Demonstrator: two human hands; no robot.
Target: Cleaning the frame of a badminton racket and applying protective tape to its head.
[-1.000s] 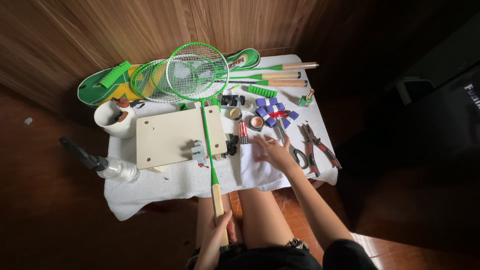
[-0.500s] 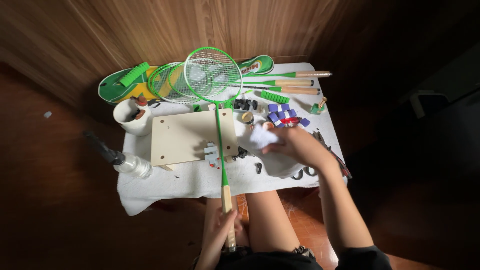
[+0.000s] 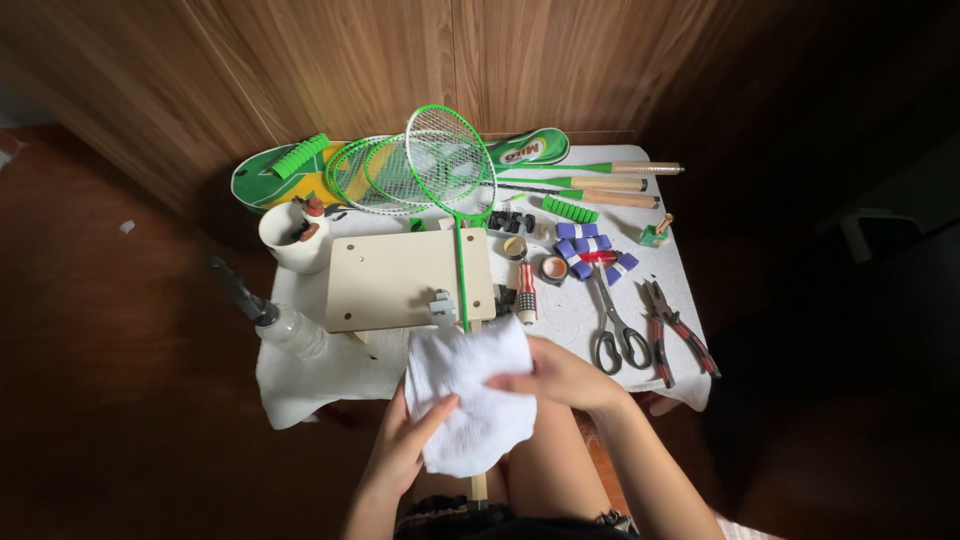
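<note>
I see both hands holding a soft white cloth (image 3: pixel 470 395) at about 6 o'clock, just at the near edge of the small table (image 3: pixel 670 270). The left hand (image 3: pixel 400 445) pinches the cloth's lower side with curled fingers. The right hand (image 3: pixel 560 375) is closed on its right edge. The cloth looks floppy and crumpled. It covers part of the green racket (image 3: pixel 450 180), whose thin straight shaft runs over a smooth flat cream board (image 3: pixel 400 275). At 3 o'clock lie shiny metal scissors (image 3: pixel 615 325) and red-handled pliers (image 3: pixel 675 330). A round white cup (image 3: pixel 295 235) stands at 10 o'clock.
</note>
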